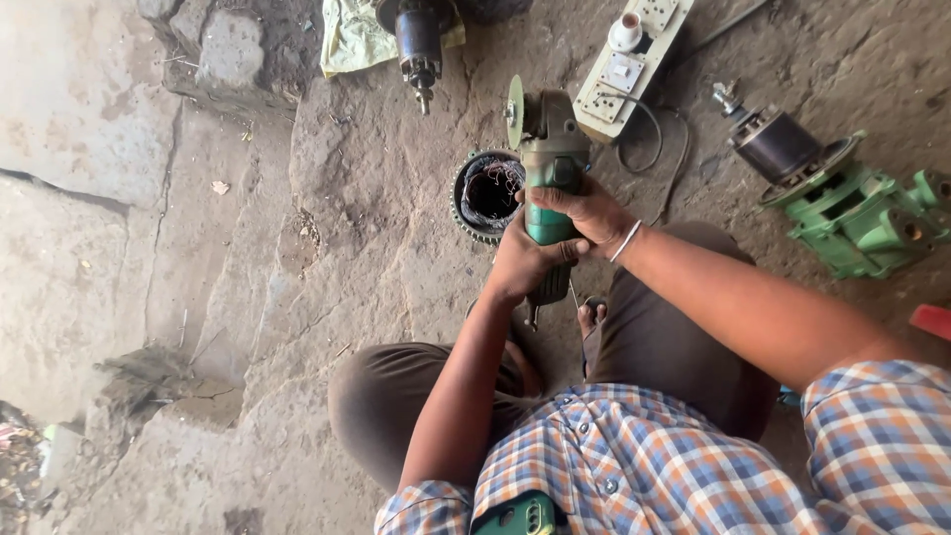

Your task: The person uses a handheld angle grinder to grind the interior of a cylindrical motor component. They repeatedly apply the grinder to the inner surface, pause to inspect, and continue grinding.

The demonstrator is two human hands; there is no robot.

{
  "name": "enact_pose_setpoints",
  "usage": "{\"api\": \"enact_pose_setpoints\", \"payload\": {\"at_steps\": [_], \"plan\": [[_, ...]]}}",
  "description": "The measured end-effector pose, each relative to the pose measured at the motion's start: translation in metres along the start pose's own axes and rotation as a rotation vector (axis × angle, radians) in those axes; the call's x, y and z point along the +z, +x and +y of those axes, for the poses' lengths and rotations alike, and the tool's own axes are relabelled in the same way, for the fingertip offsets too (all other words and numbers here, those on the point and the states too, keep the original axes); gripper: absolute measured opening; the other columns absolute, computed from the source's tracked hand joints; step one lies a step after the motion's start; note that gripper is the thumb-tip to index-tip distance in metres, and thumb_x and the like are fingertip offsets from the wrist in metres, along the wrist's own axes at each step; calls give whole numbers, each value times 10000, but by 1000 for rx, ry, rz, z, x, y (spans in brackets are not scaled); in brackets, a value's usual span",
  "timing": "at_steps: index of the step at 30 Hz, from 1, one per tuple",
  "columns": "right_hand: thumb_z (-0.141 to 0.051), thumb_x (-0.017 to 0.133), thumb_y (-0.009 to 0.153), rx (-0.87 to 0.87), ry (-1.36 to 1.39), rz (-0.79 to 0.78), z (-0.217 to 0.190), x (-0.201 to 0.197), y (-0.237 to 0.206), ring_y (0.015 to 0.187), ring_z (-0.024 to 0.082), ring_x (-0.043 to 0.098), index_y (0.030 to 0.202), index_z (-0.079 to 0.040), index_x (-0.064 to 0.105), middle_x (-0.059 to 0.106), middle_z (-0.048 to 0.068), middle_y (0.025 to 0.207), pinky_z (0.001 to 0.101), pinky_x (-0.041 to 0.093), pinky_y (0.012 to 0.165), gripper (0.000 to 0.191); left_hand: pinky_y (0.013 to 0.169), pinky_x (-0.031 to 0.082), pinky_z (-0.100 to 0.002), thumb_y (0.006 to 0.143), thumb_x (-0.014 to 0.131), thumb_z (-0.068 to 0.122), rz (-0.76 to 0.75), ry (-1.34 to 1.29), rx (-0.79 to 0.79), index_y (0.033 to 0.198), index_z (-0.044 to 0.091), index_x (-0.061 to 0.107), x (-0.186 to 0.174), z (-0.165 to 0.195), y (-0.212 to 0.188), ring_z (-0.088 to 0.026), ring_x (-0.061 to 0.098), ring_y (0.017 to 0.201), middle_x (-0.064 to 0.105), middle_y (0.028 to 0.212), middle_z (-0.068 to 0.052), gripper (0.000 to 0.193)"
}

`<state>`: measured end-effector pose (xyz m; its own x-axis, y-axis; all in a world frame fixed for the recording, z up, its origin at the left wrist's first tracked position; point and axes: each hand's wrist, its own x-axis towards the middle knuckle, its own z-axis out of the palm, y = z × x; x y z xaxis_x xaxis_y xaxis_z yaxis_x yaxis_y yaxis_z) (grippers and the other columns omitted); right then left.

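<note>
A green and grey angle grinder [548,149] with a thin disc [514,112] on its left side points away from me over the ground. My right hand [584,210] wraps the green body from the right, a metal bangle on its wrist. My left hand [523,266] grips the rear of the handle just below it. A round motor stator [486,193] with copper windings inside lies on the ground just left of the grinder, beside the disc.
A white extension board [630,65] with a cable lies beyond the grinder. A green pump body with a dark rotor [842,198] sits at right. Another motor rotor [421,45] rests on yellow cloth at top. Rough stone ground and rubble extend left.
</note>
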<state>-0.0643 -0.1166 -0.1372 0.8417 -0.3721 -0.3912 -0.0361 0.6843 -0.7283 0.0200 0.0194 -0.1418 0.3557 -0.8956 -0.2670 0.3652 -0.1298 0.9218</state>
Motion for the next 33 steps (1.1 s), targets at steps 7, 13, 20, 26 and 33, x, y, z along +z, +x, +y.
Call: {"api": "enact_pose_setpoints", "payload": {"at_steps": [7, 13, 20, 26, 33], "plan": [[-500, 702, 889, 54, -803, -268, -41, -52, 4, 1164, 193, 686, 1353, -92, 646, 746, 112, 1247, 350, 516, 1014, 621, 778, 606, -358, 757, 918, 142, 101, -107, -36, 1312, -61, 506, 21, -13, -3, -197, 678, 866, 646, 1050, -117, 721], [-327, 800, 929, -230, -1574, 325, -88, -190, 88, 1031, 338, 713, 1080, -119, 788, 760, 145, 1104, 461, 547, 950, 257, 775, 620, -372, 657, 880, 178, 304, 28, -164, 1341, -17, 494, -4, -5, -8, -209, 706, 859, 678, 1038, -110, 809], [-215, 803, 956, -382, -1639, 465, -30, -277, 180, 1123, 398, 630, 1021, -129, 779, 722, 148, 1148, 494, 516, 951, 110, 803, 620, -329, 652, 914, 263, 411, 183, -246, 1290, -21, 523, -34, 0, -12, -196, 719, 865, 706, 1018, -104, 801], [-234, 823, 942, -208, -1538, 662, -17, -306, 201, 1109, 366, 630, 1086, -122, 696, 694, 143, 1115, 490, 519, 960, 222, 750, 601, -316, 637, 910, 250, 491, 62, -303, 1232, -16, 530, -46, -6, 2, -177, 698, 813, 697, 964, -98, 755], [-123, 731, 948, -117, -1543, 550, -3, -305, 196, 1107, 419, 584, 1238, -129, 528, 569, 174, 1235, 536, 499, 865, 354, 758, 591, -303, 667, 916, 235, 462, 60, -263, 1195, -9, 542, -50, -6, 25, -155, 686, 821, 694, 946, -70, 692]]}}
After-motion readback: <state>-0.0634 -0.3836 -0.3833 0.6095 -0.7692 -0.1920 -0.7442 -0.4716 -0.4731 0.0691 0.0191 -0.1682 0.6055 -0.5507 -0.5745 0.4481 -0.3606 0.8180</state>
